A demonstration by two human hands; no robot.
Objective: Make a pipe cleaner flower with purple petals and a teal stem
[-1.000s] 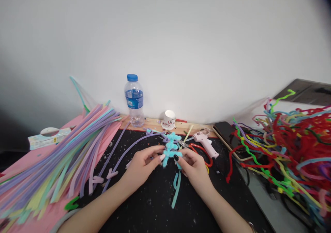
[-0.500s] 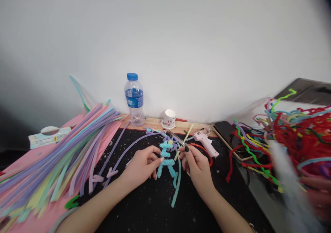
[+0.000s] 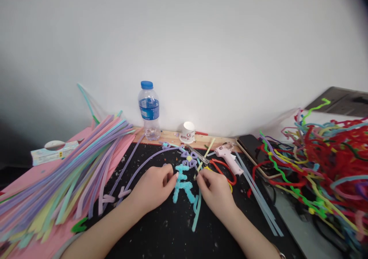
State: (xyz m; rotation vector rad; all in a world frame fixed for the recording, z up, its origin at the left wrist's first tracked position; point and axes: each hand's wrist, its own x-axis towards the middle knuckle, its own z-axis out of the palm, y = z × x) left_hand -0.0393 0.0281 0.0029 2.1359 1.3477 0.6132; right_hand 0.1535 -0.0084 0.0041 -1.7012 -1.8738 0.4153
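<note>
A turquoise shape of bent, fuzzy pipe cleaner (image 3: pixel 183 184) lies on the black mat between my hands. My left hand (image 3: pixel 156 186) pinches its left edge with thumb and curled forefinger. My right hand (image 3: pixel 215 188) is closed just to the right of the shape, near a pale yellow pipe cleaner piece (image 3: pixel 200 164); what its fingertips hold is hidden. Under the right fingers a teal pipe cleaner (image 3: pixel 196 218) runs toward me. Just beyond the shape lies a purple pipe-cleaner flower (image 3: pixel 189 159) with a yellow centre. Open-bladed scissors (image 3: pixel 221 167) with red handles lie behind my right hand.
A pink glue gun (image 3: pixel 230 159), a paper cup (image 3: pixel 188 132) and a water bottle (image 3: pixel 149 111) stand or lie at the back. Pastel pipe cleaners (image 3: pixel 71 174) are heaped left, a tangled colourful pile (image 3: pixel 333 148) right. Light blue strips (image 3: pixel 260 197) lie beside a phone (image 3: pixel 253 151).
The turquoise shape has moved slightly down toward me. My right fingers have curled in, off the scissors. Light blue strips now lie on the right, and a blurred pale thing there is gone.
</note>
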